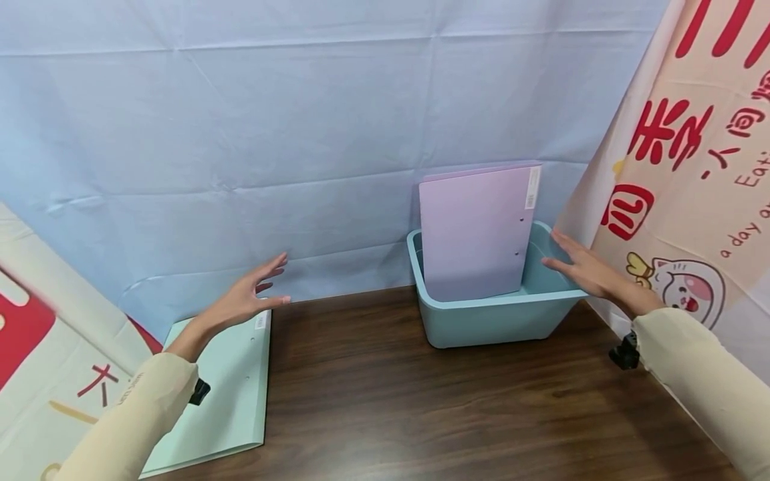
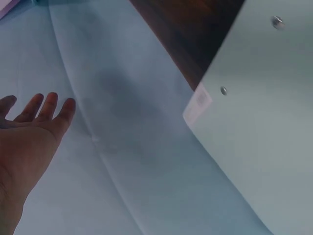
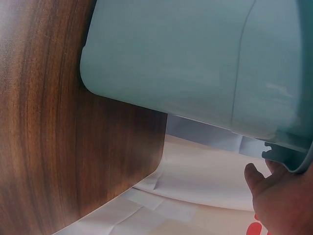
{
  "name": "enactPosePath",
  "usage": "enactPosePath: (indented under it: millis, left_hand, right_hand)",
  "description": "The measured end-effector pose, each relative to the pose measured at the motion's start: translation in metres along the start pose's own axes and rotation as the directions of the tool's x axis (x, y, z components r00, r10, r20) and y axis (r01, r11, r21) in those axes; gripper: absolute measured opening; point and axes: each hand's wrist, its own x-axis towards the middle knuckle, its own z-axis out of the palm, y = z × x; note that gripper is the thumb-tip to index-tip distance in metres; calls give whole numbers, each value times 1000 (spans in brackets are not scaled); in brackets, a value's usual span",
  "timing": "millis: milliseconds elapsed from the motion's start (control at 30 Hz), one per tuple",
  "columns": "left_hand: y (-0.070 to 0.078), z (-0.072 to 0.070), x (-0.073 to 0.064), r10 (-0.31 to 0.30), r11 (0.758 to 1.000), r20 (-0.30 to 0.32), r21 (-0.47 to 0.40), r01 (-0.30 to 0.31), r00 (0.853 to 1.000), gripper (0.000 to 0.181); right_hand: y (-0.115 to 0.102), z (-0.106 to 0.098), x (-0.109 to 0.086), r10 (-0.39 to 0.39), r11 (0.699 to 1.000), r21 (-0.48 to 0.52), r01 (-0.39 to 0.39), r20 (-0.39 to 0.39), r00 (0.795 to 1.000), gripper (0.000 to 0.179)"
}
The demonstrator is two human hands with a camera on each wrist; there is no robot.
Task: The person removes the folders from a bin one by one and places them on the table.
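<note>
Fingers extended and holding nothing, my left hand (image 1: 249,294) hangs near a flat mint-green folder (image 1: 231,397) on the dark wood-grain counter (image 1: 367,401). My right hand (image 1: 582,268), likewise outstretched and empty, is by the rim of a rectangular teal plastic bin (image 1: 493,325) holding an upright lilac folder (image 1: 472,234).

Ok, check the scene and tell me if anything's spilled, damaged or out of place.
Nothing spilled or damaged stands out. The purple folder stands in the teal bin, rising above its rim, and the green folder lies flat on the table; neither looks odd. The blue backdrop is merely creased.
</note>
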Motion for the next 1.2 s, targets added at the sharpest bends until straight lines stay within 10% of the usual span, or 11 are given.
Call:
enactPosePath:
  millis: [267,633,1200]
  left_hand:
    - [19,6,8,6,1000,12,-23,-5,1000,88]
    - [-8,17,28,42,998,24,-46,-41,999,88]
    - [4,33,48,57,995,23,-82,-55,998,85]
  right_hand:
    - [-1,-1,0,5,1000,-10,-5,0,1000,86]
    - [-1,-2,0,-5,1000,8,5,3,1000,85]
    - [-1,-1,1,17,1000,-8,-18,-3,1000,86]
